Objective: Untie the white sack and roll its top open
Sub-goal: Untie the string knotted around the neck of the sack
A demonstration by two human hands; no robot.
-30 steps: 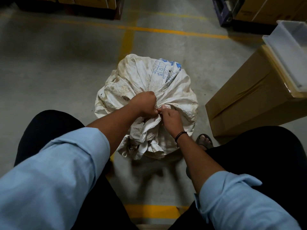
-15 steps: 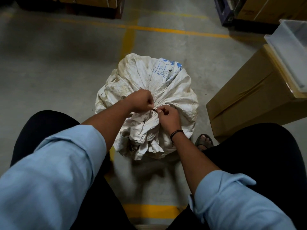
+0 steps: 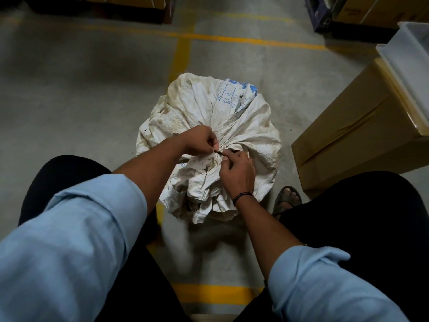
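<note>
Head view: left grip (image 3: pixel 202 140) and right grip (image 3: pixel 237 174) pinch the tie (image 3: pixel 220 153) atop the white sack (image 3: pixel 234 117).

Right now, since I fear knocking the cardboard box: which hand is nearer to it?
Right. The right hand pinches the tie of the white sack on the side facing the cardboard box, apart from it; the left hand pinches the same tie from the far side.

Bare concrete floor (image 3: pixel 76 105) open left of and beyond the white sack (image 3: pixel 197 108), cardboard box (image 3: pixel 352 145) standing near its right side (sandalled foot (image 3: pixel 287 198) in the gap), knees (image 3: pixel 65 173) flanking the near edge
</note>
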